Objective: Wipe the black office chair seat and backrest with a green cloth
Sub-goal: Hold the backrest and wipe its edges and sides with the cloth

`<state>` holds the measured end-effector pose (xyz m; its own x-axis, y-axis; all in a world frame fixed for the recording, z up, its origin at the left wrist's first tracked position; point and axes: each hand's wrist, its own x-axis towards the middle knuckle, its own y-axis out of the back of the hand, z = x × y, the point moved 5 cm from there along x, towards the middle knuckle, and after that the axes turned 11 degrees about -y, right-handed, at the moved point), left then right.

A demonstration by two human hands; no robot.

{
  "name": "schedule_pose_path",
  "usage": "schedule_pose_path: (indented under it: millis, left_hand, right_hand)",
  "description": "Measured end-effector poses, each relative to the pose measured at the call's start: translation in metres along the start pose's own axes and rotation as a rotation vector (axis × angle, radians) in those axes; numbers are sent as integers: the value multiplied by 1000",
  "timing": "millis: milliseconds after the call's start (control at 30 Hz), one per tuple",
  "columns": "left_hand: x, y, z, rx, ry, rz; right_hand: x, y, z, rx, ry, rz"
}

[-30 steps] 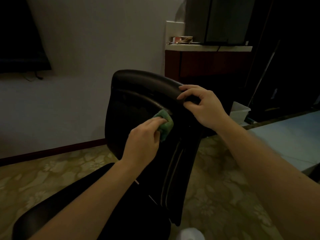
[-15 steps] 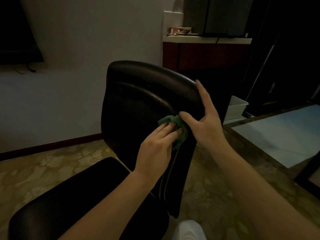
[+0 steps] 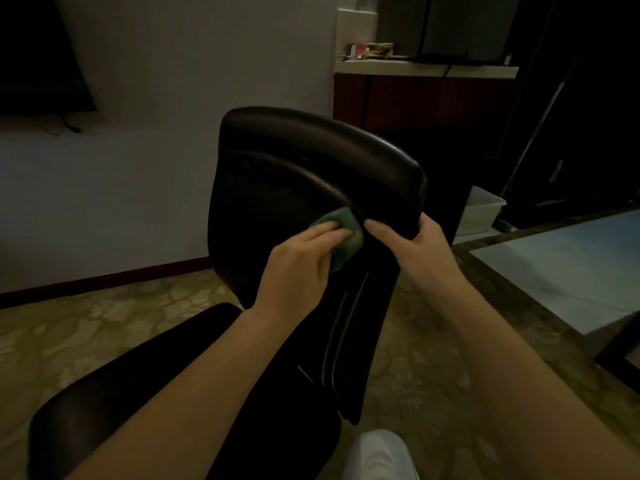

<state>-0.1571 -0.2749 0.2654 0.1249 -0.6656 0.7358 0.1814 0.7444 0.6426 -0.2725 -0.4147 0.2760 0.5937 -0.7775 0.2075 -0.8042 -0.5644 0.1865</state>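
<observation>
Floral carpet (image 3: 104,334), dark cabinet (image 3: 415,98), white bin (image 3: 481,209)

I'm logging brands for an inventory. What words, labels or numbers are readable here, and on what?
None can be read.
The small box on the counter: red and white patches, too blurred to read.
The backrest and green cloth: no markings visible.
</observation>
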Motion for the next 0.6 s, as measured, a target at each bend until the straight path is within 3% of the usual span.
schedule_pose_path:
  millis: [267, 600]
  left_hand:
    - [-9, -14, 3, 24, -5, -24]
    - [-55, -20, -6, 67, 30, -35]
  right_hand:
    - [-1, -9, 15, 150, -49, 38]
    - [-8, -13, 15, 132, -37, 54]
